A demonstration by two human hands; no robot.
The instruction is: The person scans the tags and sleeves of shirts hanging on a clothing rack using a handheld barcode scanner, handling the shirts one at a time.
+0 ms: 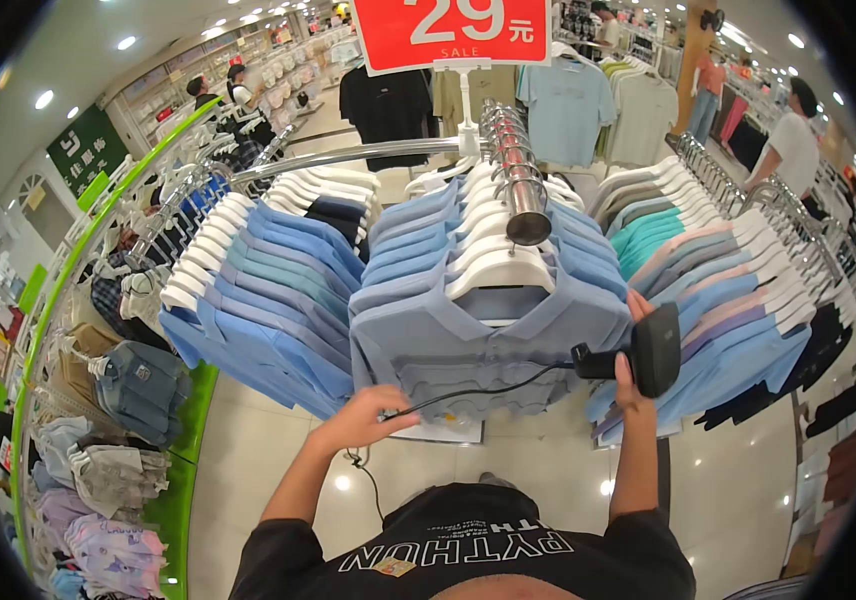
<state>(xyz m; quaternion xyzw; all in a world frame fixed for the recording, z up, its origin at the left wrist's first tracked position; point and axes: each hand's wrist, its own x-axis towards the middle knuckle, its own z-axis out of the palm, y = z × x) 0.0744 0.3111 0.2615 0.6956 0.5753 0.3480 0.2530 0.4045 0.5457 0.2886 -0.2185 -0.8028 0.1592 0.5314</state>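
My right hand [632,375] is closed round a black handheld device [656,350], beside the right edge of the front blue-grey polo shirt [478,335]. From the device a black cable [488,388] runs left across the shirt's front to my left hand [368,415]. The fingers of my left hand are bent together at the cable, near the shirt's lower left side. The polo hangs on a white hanger [501,268], foremost in a row of blue shirts below the end of a chrome rail [526,215].
Blue shirts [283,290] hang in a row at left, and pastel shirts [728,290] at right. A red price sign [453,35] stands above the rail. A green-edged rack [38,320] curves along the left. A person in white [796,140] stands at the right; others are farther back.
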